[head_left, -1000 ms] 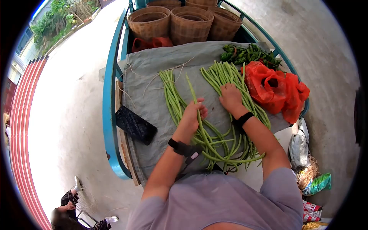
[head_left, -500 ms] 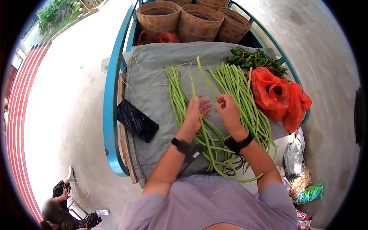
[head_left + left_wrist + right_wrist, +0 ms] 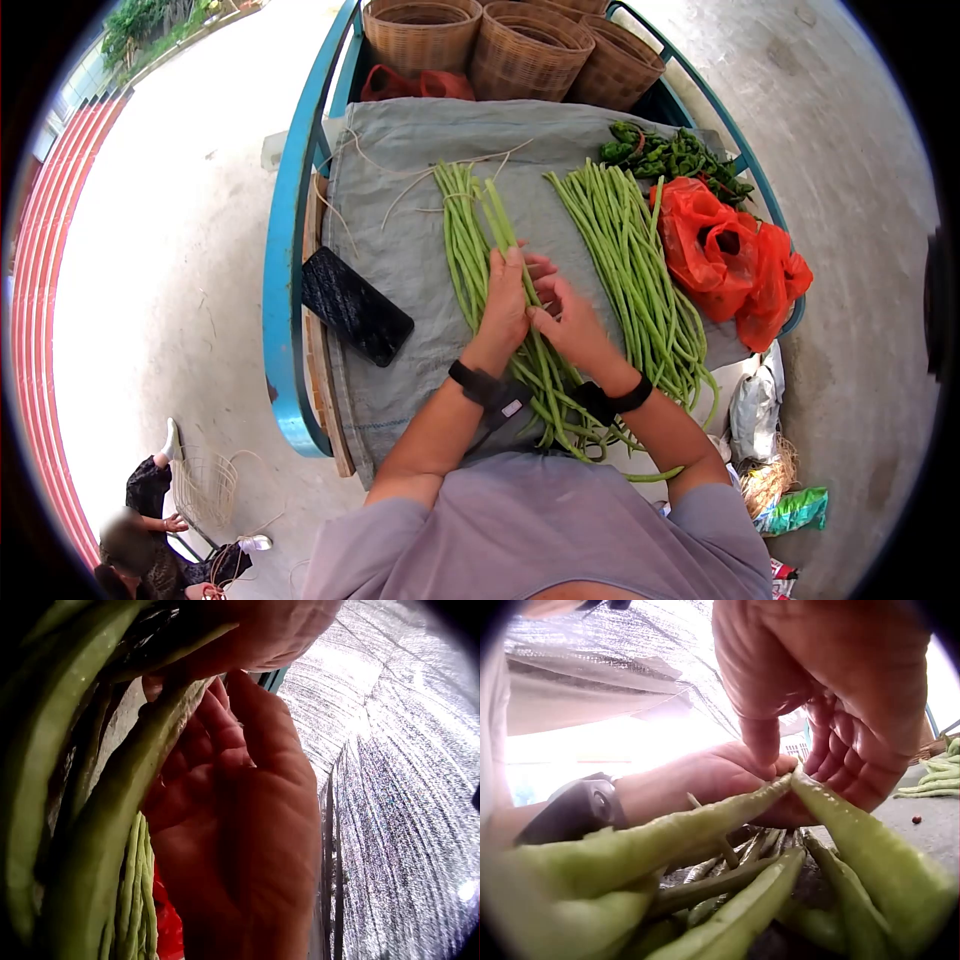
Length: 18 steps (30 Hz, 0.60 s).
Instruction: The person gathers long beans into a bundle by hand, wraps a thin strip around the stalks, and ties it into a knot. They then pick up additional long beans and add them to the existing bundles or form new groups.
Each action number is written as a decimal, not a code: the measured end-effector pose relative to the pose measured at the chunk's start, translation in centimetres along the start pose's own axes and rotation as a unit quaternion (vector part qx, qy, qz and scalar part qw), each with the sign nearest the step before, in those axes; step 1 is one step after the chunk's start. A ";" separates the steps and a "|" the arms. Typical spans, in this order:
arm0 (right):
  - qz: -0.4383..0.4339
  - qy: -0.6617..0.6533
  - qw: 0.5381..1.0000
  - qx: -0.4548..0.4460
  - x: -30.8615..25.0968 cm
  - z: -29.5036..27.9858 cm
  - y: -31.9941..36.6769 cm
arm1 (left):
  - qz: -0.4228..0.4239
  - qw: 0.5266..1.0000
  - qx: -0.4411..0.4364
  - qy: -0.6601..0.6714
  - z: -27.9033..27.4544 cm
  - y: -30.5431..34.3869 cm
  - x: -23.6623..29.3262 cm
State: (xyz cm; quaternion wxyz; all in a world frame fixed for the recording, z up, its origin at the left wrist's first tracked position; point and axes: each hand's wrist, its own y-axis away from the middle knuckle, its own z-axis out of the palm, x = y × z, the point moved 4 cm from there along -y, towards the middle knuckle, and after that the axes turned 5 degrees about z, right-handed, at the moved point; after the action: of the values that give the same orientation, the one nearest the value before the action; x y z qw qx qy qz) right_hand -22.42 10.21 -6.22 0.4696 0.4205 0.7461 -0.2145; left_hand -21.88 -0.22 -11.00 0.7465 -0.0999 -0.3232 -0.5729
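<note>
Long green beans (image 3: 498, 212): held in the left hand above the grey cloth (image 3: 570, 133), tops pointing to 12 o'clock, lower ends trailing to 5 o'clock in front of the person's shirt (image 3: 555, 530).
Left hand (image 3: 506, 305): fingers partly bent, well short of a fist, gripping the beans against the thumb; the tops come out past the thumb tip.
Right hand (image 3: 578, 325): at 4 o'clock from the left hand, touching it; fingers curled about the same beans, thumb on one side and fingertips on the other. How firmly they pinch cannot be told.
Tied bundle (image 3: 458, 232): at 11 o'clock from the left hand, lying on the cloth, string round its upper part.
Bean pile (image 3: 632, 275): at 2 o'clock from the right hand, apart from it.
Phone (image 3: 358, 306): at 9 o'clock from the left hand, dark screen up.
Red bag (image 3: 690, 255): at 2 o'clock from the right hand, just beyond the pile.
Peppers (image 3: 672, 160): at 1 o'clock from the pile.
Baskets (image 3: 422, 42): at 12 o'clock, past the cloth's far edge.
</note>
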 end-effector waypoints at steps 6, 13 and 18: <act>0.148 -0.206 0.966 -0.052 2.2 0.3 1.2 | 0.049 0.997 -0.017 -0.060 0.7 0.4 0.5; 0.076 -0.093 0.993 -0.001 0.1 0.4 1.9 | 0.074 0.988 -0.076 -0.116 1.8 1.3 0.9; 0.091 -0.132 0.987 0.032 -0.1 0.1 1.5 | 0.065 0.987 -0.088 -0.121 1.6 1.0 0.4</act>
State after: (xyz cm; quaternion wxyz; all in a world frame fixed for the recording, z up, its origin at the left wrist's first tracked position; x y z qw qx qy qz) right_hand -21.11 10.91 -6.09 0.5678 0.4695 0.6292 -0.2477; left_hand -21.47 0.63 -9.31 0.7257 -0.2548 -0.3524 -0.5332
